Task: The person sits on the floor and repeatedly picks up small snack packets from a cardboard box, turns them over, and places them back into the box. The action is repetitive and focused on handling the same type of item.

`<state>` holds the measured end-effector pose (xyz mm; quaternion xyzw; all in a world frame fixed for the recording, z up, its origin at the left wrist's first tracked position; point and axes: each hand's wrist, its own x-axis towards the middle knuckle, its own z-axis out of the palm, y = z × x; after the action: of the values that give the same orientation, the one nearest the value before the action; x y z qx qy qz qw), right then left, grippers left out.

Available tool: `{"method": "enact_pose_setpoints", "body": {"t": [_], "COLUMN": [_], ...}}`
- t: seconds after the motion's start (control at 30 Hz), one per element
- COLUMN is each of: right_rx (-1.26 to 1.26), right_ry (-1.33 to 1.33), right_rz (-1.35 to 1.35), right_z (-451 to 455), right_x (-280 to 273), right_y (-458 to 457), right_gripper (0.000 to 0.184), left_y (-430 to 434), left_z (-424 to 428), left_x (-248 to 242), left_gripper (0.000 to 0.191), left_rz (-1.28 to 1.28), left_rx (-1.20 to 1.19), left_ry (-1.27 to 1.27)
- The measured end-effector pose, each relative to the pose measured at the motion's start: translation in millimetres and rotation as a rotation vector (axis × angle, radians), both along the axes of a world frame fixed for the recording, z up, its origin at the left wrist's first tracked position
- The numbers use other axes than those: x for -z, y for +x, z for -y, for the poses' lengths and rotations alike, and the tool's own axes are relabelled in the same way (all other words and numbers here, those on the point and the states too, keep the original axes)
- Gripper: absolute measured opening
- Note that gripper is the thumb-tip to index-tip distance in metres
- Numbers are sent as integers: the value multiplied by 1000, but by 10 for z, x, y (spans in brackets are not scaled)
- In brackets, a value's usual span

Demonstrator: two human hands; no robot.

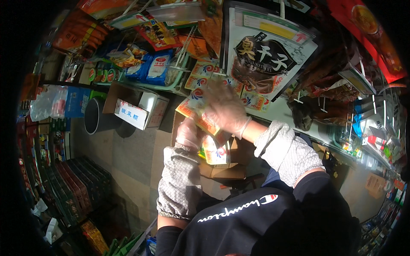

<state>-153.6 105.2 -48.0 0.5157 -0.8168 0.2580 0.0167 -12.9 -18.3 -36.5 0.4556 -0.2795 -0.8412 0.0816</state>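
Note:
My left hand (188, 132), in a clear disposable glove, is closed on the lower edge of a stack of Angel packets (192, 103). Blurred by motion, my gloved right hand (225, 107) lies over the right side of the same stack, its fingers spread; whether it grips a packet cannot be told. Behind the hands, more Angel packets (200, 81) lie in rows on a white shelf (282, 115). Below them an open cardboard box (224, 169) holds another packet (215, 152) with the same print.
Hanging food pouches (261, 60) and price-tag holders (275, 24) jut out above the shelf. To the left stand a white carton (157, 105) and a dark round bin (99, 115) on the tiled floor. Stacked plastic crates (80, 185) are at lower left. A basket (179, 86) holds blue bags.

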Motion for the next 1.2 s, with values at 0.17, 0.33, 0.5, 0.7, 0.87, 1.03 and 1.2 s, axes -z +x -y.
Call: {"method": "enact_pose_setpoints", "body": {"t": [0.17,0.33,0.5,0.7,0.87,1.03,1.2], "right_rx": [-194,168,210,201,276,134,-138], "right_ry": [-12,45,82,-38,-37,-239,-196], "right_rz": [-18,238,932,1121,902,248,74], "right_z": [19,-11,-76,-42,-20,69,33], "right_x": [-197,-103,-161,-132,-261,-194,-249], "right_y": [334,-44,-68,-15,45,76,393], "right_gripper": [76,87,78,66,55,61,71], "left_y": [121,28,76,-66,73,21,97], "left_z": [-48,14,159,4,-91,-116,-219], "left_x": [124,-39,-56,-267,-27,56,358], "left_gripper": [34,43,51,70,63,54,56], "left_rz": [-166,-110,-196,-277,-201,-215,-398], "left_rx": [94,-16,-189,-30,5,-129,51], "left_ry": [44,-30,1,34,-4,82,-43]}}
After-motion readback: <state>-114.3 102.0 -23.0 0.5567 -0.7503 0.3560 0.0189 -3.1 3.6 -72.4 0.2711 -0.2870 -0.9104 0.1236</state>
